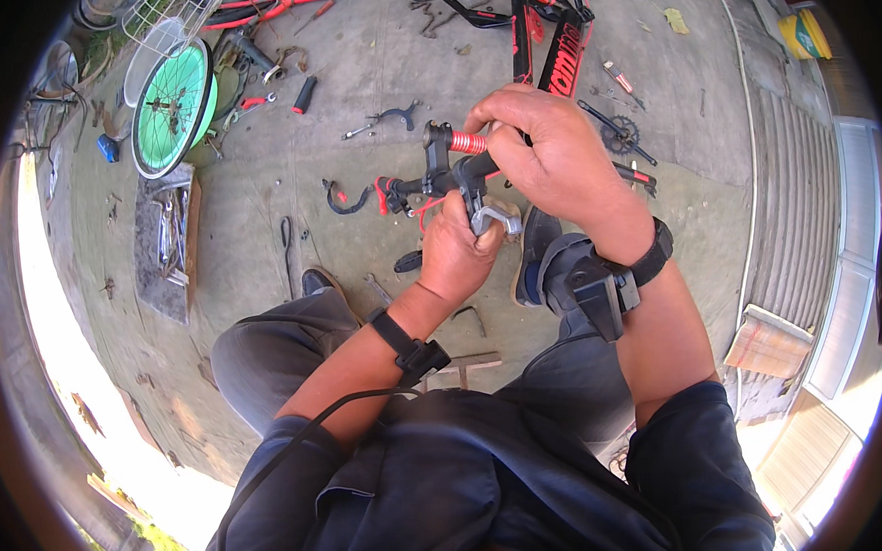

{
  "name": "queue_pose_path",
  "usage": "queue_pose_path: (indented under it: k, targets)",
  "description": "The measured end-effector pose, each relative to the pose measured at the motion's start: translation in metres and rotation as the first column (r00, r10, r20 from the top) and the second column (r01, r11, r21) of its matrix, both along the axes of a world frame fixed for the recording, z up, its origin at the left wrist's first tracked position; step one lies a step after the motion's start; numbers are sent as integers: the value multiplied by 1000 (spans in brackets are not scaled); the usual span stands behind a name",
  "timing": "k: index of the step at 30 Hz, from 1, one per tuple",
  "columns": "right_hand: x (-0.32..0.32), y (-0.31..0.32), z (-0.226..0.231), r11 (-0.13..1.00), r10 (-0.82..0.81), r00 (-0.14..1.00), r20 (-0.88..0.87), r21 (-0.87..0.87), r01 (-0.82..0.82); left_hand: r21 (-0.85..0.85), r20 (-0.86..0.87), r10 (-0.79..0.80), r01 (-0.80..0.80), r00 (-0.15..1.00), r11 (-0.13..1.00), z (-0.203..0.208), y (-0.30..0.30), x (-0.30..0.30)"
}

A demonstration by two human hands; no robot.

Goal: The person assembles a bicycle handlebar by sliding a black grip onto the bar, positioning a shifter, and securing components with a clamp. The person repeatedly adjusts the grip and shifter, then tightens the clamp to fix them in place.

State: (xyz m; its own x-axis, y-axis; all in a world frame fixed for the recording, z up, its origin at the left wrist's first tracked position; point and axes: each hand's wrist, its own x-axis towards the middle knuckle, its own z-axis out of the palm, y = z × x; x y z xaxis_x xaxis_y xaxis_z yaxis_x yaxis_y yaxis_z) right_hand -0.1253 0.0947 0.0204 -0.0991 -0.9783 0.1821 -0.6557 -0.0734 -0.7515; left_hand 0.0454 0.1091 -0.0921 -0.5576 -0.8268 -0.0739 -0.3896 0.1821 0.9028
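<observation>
A black bicycle handlebar [420, 189] is in front of me, with a stem [435, 159] and a red ribbed cylinder [468, 142] beside it. My left hand [456, 255] is closed at a silver brake lever [492, 217] just below the bar. Curled into a fist, my right hand [554, 148] is around the bar's right part; its fingers hide what lies within. Beyond the hands lies a black and red bicycle frame [563, 51]. Red-tipped parts [383, 194] show at the bar's left end.
On the left, a wheel [175, 111] rests over a green basin, near a tool tray [191, 243]. A screwdriver [305, 94], a spanner [379, 289] and a crank with chainring [619, 134] lie on the ground. A wire basket [178, 6] stands at the far left.
</observation>
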Motion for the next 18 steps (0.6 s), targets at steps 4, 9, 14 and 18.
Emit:
queue_pose_path:
  k: [4, 9, 14, 18]
  targets:
    - [3, -1, -2, 1000, -26, 999, 32, -14, 26, 74, -28, 27, -25, 999, 997, 1, 1, 1]
    - [2, -3, -4, 999, -38, 999, 7, 6, 38, 65, 22, 22, -23, 1000, 998, 1, -2, 3]
    - [2, -2, -2, 999, -32, 999, 27, 29, 31, 3, 41, -11, 11, 999, 1000, -4, -5, 4]
    - [1, 0, -2, 998, -38, 999, 15, 41, 38, -43, 14, -9, 9, 1000, 999, -8, -3, 5]
